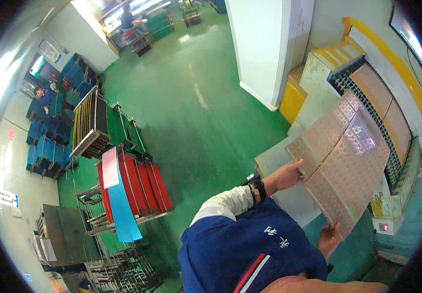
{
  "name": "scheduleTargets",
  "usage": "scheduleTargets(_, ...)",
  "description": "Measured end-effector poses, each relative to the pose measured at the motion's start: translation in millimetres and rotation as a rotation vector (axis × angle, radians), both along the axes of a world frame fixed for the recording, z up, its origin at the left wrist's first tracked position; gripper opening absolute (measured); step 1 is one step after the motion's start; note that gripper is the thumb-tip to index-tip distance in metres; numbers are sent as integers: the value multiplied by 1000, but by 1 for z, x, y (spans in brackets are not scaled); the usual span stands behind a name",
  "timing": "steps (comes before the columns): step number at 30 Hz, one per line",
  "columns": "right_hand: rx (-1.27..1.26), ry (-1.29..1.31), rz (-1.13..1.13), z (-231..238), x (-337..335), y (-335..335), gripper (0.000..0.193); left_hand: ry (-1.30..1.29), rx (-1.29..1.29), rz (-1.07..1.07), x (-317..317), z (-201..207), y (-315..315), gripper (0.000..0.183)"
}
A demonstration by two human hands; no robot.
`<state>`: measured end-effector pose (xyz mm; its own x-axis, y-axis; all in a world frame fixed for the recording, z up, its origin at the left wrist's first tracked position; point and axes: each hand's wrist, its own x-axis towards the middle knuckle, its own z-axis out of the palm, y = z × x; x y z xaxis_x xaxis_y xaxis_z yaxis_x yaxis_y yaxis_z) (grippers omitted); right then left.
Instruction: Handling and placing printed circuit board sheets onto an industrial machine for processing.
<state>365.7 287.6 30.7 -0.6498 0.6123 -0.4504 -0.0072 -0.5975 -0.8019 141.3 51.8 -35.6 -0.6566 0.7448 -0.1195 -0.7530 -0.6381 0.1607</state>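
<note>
Head view: I look down, by remote feed, on a factory floor where a person in a blue shirt steadies a large copper-toned panel (350, 183) just left of a roller conveyor (340, 80), its far side overlapping the rollers from this angle. A dark seam crosses the panel; whether this is one sheet or two laid edge to edge, I cannot tell.

As I judge it, the handling is partway through. Two brown panels (373, 89) already lie in a row on the conveyor, while the copper-toned one is in hand and not yet lying level with them. Whether it is coming to the conveyor or leaving it, one moment cannot settle, nor can I make out whether it touches the rollers.

The left hand (289, 176), on the side away from the conveyor, pinches the panel's edge near the seam, thumb on top, the other fingers partly hidden beneath. The right hand (329, 240), left of the conveyor's near end, has its fingers closed on the panel's near corner; the underside of that grip is out of my sight.

A pale work surface (296, 205) shows below the panel, left of the conveyor. Well apart, farther left of the conveyor, stands a red rack (140, 185).
</note>
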Motion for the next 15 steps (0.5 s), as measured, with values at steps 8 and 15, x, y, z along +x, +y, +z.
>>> scheduleTargets(8,47,79,-166,28,10,-14,25,192,-157,18,2,1,13,44)
scheduleTargets(15,-37,38,-273,-40,46,62,26,114,-58,4,-4,11,13,46)
